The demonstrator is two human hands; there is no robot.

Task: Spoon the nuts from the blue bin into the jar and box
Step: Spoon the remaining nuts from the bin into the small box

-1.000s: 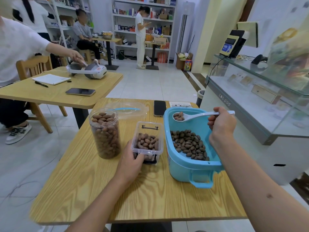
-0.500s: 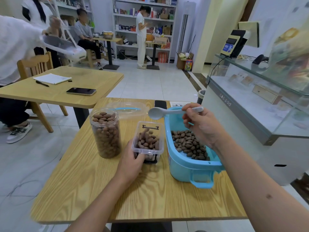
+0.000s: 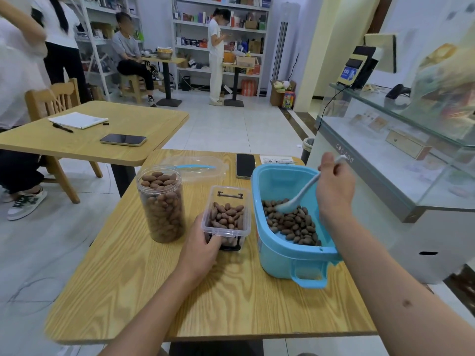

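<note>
The blue bin (image 3: 280,250) stands at the right of the wooden table (image 3: 159,291), with brown nuts (image 3: 293,222) across its bottom. My right hand (image 3: 335,186) grips the handle of a white spoon (image 3: 299,195); the spoon's bowl is down among the nuts. Left of the bin sits a small clear box (image 3: 226,214), nearly full of nuts. My left hand (image 3: 203,247) holds its near left corner. A tall clear jar (image 3: 162,206), filled to the top with nuts, stands further left.
A clear lid (image 3: 195,168) and a black phone (image 3: 245,165) lie at the table's far edge. Another table (image 3: 84,140) with a phone and notebook stands to the left. A glass counter (image 3: 390,160) runs close along the right. People are in the background.
My right hand carried the loaded spoon from the bin over the box, emptied it there, then swung back and lowered the spoon into the bin's nuts. The box holds more nuts.
</note>
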